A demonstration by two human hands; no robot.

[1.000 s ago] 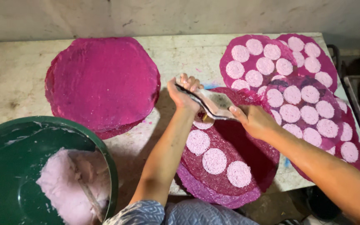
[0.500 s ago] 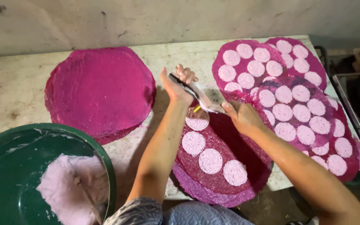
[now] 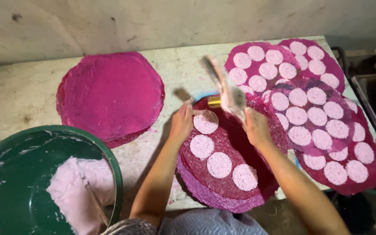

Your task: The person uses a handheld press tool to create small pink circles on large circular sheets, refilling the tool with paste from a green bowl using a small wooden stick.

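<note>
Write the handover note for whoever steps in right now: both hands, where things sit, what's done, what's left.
Left hand: fingertips beside the newest pale disc.
Right hand: holds a flat press tool, lifted and blurred.
Front magenta mat: four discs in a diagonal row, most of it bare.
Right mats: covered with discs.
Empty magenta mat stack at left.
Green basin holds pink dough.

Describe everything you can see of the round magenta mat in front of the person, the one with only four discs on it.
The round magenta mat lies flat on the table's near edge, woven-looking, its frayed lighter rim overhanging toward the person. Four pale pink discs run in a diagonal line down its left half; the rest is bare. The left hand rests at its upper left by the top disc; the right hand hovers above it. Its right edge overlaps a neighbouring mat.
</note>
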